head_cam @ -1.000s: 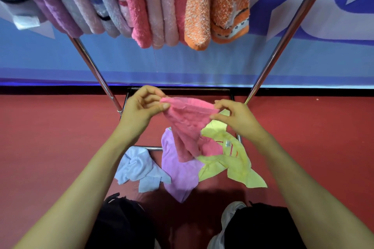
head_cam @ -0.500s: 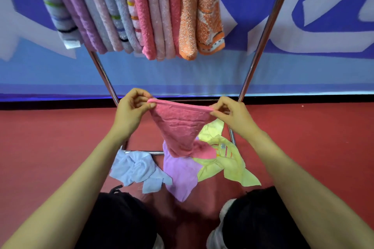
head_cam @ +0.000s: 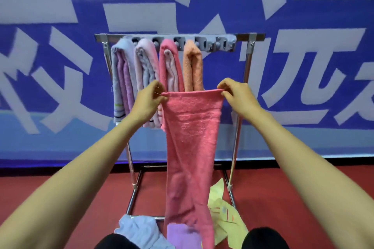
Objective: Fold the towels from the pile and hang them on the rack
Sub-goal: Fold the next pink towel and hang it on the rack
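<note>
A pink towel point(head_cam: 190, 147) hangs full length in front of me, held up by its top edge. My left hand point(head_cam: 148, 100) pinches the top left corner and my right hand point(head_cam: 236, 95) pinches the top right corner. Behind it stands the metal rack point(head_cam: 250, 46) with several folded towels: lilac-grey point(head_cam: 121, 70), pale pink point(head_cam: 145, 66), pink point(head_cam: 169, 62) and orange point(head_cam: 192, 62). The pile on the floor holds a light blue towel point(head_cam: 139, 228), a purple towel point(head_cam: 182, 234) and a yellow towel point(head_cam: 224, 214).
The rack's top bar has bare hooks point(head_cam: 218, 43) to the right of the orange towel. A blue banner with large white characters point(head_cam: 303, 66) covers the wall behind. The floor point(head_cam: 60, 198) is red. My dark-clad knees point(head_cam: 265, 238) show at the bottom.
Both hands have lifted the pink towel from low over the pile to chest height and spread its top edge. The view has tilted up, showing the whole rack.
</note>
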Tool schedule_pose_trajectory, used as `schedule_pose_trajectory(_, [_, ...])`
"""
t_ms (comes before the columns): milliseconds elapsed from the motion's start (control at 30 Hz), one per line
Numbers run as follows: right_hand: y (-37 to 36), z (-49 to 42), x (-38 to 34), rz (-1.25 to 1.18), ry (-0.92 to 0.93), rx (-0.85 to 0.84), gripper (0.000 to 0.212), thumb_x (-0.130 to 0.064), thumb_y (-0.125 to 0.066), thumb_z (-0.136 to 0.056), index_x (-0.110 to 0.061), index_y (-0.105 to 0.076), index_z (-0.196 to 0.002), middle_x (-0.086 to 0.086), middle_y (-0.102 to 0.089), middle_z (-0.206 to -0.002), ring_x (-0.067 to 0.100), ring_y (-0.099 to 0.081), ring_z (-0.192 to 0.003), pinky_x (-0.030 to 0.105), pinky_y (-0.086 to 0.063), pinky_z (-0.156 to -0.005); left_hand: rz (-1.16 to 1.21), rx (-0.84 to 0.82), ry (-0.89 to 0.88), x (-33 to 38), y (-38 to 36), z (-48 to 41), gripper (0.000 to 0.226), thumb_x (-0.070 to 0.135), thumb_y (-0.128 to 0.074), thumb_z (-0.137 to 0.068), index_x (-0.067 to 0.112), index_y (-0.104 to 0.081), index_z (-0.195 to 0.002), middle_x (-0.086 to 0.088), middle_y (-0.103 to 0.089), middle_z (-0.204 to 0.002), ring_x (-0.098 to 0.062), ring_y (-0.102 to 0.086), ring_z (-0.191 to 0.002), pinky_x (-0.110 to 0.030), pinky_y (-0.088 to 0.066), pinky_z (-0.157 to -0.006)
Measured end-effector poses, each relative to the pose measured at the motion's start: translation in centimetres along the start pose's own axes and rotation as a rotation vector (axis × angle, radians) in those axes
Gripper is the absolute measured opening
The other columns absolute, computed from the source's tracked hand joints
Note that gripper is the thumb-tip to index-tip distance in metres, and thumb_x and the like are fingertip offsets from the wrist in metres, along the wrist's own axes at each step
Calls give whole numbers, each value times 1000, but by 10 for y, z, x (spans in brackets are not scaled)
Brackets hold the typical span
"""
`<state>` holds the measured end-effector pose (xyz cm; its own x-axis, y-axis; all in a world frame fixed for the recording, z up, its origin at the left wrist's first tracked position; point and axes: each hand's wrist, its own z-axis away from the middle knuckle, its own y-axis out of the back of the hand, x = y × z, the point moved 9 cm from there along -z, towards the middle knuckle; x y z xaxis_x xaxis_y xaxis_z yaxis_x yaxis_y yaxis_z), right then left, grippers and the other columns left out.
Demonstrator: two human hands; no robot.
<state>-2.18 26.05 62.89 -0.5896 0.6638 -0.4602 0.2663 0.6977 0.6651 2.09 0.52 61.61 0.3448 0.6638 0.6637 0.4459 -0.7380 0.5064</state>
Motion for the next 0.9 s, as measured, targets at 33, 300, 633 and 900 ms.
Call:
schedule_pose_trajectory(33, [11, -2, -7, -2, 14, 30, 17, -5, -55, -91, -15, -65, -102, 2, -71, -100, 19, -64, -94, 38, -50, -89, -37, 1, -25, 8, 5, -3, 16, -1, -67, -81, 3, -58, -93, -14, -69, -91, -30, -66, -94, -43, -49, -88])
schedule_pose_trajectory(300, [36, 8, -22, -191, -17, 45, 7, -12, -59, -92, -16, -64, -91, -9, -67, -83, 7, -64, -81, 20, -49, -76, 236, -43, 69, 18, 20, -4, 21, 3, -65, -86, 21, -54, -82, -2, -64, -82, -11, -60, -80, -22, -46, -79])
schedule_pose_trajectory(633, [33, 5, -27, -511, -120, -211, 19, 0, -56, -92, -12, -61, -107, 11, -61, -87, 18, -65, -83, 30, -58, -79, 621, 38, 192, 5, 23, 8, 14, -1, -72, -80, 11, -63, -79, 1, -70, -65, -7, -66, -63, -18, -54, -63])
schedule_pose_trajectory(900, [30, -7, -47, -419, -29, -414, 15, 6, -49, -92, 1, -62, -98, 11, -62, -95, 19, -62, -86, 22, -56, -72, 400, -4, 162, 7, 23, -11, 9, 3, -69, -84, 10, -71, -89, -5, -72, -88, -11, -65, -82, -18, -54, -73])
